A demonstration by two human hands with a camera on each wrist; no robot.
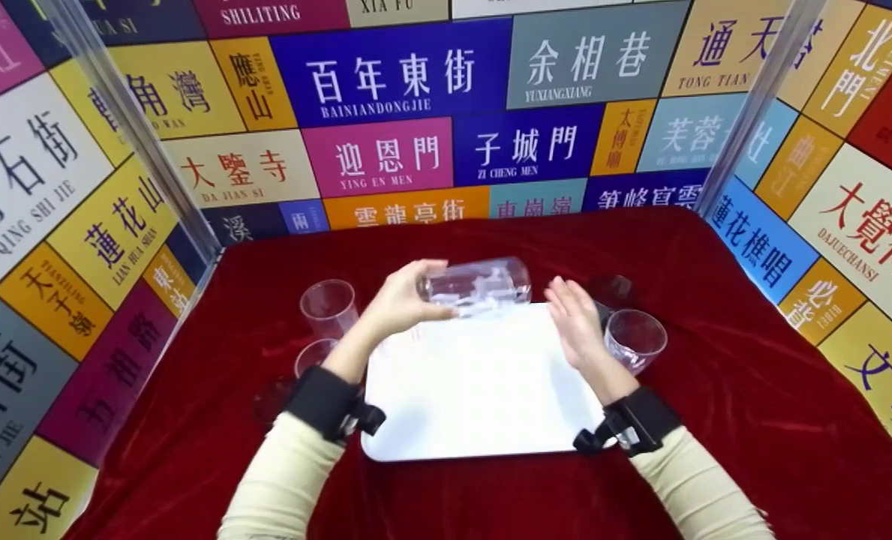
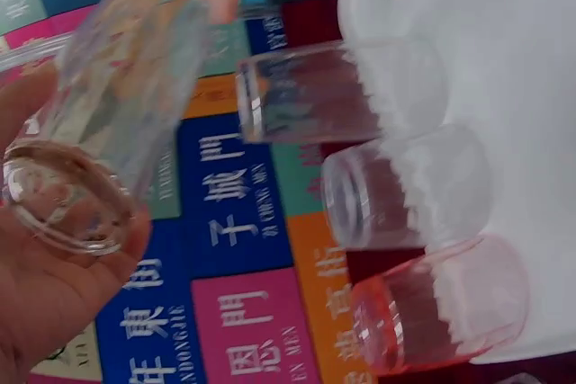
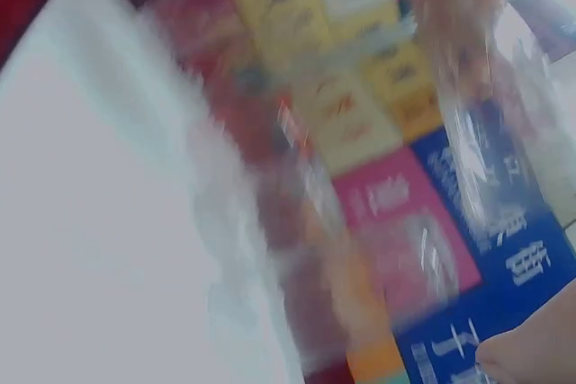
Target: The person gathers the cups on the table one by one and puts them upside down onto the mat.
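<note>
Two cups (image 1: 329, 306) stood on the red cloth (image 1: 716, 390) at the left, a third low beside them, none on the white tray (image 1: 476, 390). The left hand (image 1: 400, 304) curled round one end of a clear glass (image 1: 476, 285), holding it on its side above the tray's far edge. The right hand (image 1: 577, 319) hovered just beside its other end, fingers straight, holding nothing. Another cup (image 1: 635, 339) stood right of the tray, a darker one behind it. So the tray was bare and, as I judged, every cup was yet to be placed. The left wrist view showed the glass's thick base against the palm, hidden from the head camera; the right wrist view was blurred
</note>
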